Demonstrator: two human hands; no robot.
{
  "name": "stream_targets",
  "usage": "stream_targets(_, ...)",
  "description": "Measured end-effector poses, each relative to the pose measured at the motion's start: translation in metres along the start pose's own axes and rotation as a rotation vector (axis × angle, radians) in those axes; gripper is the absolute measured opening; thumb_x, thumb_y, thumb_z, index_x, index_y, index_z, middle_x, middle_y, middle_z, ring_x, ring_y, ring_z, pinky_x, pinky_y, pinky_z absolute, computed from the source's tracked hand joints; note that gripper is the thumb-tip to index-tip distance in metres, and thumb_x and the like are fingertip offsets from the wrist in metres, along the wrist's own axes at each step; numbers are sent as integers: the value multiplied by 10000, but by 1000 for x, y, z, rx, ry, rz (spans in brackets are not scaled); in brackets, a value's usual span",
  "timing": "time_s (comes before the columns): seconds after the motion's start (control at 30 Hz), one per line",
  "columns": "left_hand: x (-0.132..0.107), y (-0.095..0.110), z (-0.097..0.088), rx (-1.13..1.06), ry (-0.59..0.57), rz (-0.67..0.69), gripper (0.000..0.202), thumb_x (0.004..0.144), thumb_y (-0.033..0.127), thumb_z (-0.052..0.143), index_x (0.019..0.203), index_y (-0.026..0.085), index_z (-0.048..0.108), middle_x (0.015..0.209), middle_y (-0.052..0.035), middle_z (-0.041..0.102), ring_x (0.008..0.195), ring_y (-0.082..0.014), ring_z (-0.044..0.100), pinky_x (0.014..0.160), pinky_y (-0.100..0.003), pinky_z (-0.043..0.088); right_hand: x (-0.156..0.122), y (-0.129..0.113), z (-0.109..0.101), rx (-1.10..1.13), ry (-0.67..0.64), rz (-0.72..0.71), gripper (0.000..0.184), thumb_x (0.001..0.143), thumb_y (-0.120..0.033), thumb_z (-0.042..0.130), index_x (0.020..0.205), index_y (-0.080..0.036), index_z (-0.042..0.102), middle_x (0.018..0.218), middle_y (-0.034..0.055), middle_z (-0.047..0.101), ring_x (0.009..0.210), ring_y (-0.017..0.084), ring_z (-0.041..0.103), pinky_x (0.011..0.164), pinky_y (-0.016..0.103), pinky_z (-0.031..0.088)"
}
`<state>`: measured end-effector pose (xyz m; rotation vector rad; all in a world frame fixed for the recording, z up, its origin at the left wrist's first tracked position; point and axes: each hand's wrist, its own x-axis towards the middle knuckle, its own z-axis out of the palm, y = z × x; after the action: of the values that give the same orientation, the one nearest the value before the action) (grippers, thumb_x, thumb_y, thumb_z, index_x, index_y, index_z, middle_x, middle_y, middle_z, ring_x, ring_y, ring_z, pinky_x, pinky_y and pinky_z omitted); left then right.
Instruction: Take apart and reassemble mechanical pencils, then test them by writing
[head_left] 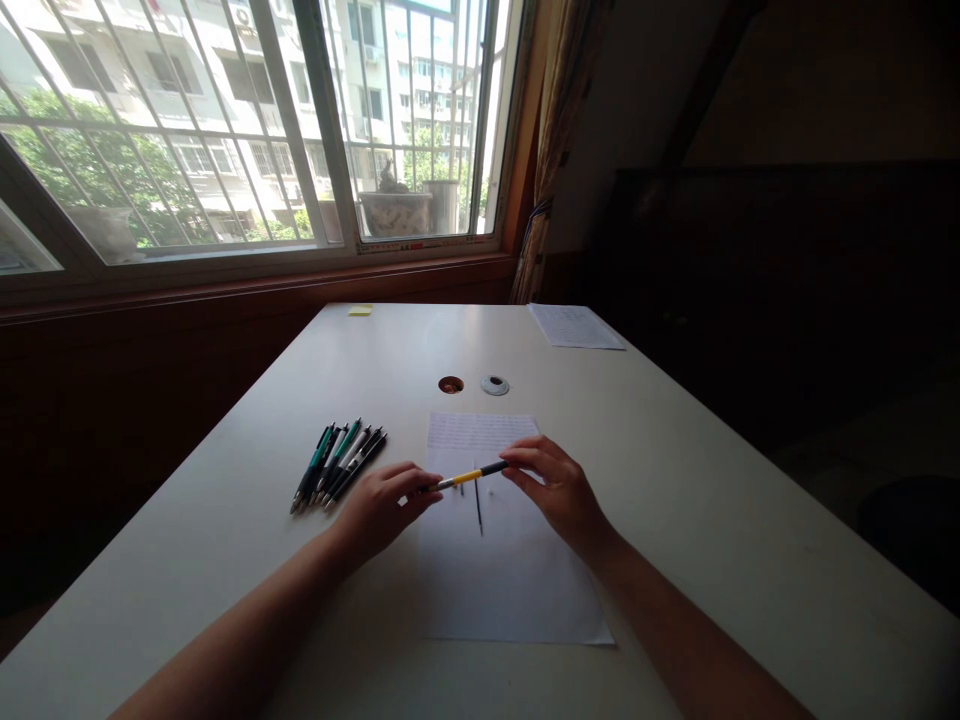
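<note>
A yellow and black pen point(469, 477) is held level just above a white sheet of paper point(510, 580). My left hand point(382, 505) pinches its left end, and my right hand point(555, 485) pinches its black right end. Both hands are closed on the pen. A thin dark refill point(478, 508) lies on the paper beneath the pen, with a tiny part beside it that I cannot make out.
Several pens point(337, 465) lie in a bunch to the left on the white table point(712, 480). Behind the paper are a round cable hole point(451, 385) and its grey cap point(495, 385). A second sheet point(576, 326) and a yellow sticky pad point(360, 310) lie at the far edge.
</note>
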<state>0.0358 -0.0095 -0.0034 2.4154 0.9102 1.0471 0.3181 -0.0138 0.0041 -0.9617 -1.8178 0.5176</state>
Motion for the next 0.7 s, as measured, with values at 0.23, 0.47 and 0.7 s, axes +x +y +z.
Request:
stream_targets(0.23, 1, 1, -1, -9, 6, 15, 188, 929, 257, 617, 1080, 168, 686, 871, -73, 682, 679, -128, 633, 647, -234, 542, 1, -4, 0, 2, -5, -11, 204, 905, -221, 643, 1089, -296, 693, 1037, 49, 619, 981, 218, 632, 859, 398, 602)
stream_targets(0.47, -1, -3, 1, -3, 1, 7, 192, 931, 261, 616, 1084, 169, 685, 869, -69, 678, 685, -125, 629, 652, -228, 537, 1, -3, 2, 18, 4, -13, 183, 910, -243, 642, 1084, -270, 692, 1032, 51, 616, 962, 208, 637, 859, 393, 609)
stream_targets(0.7, -1, -3, 1, -2, -8, 8, 192, 931, 258, 617, 1088, 167, 680, 882, -71, 679, 692, -128, 628, 656, -233, 533, 0, -3, 2, 34, 13, -9, 178, 905, -233, 648, 1073, -271, 693, 1030, 47, 616, 966, 203, 640, 869, 387, 613)
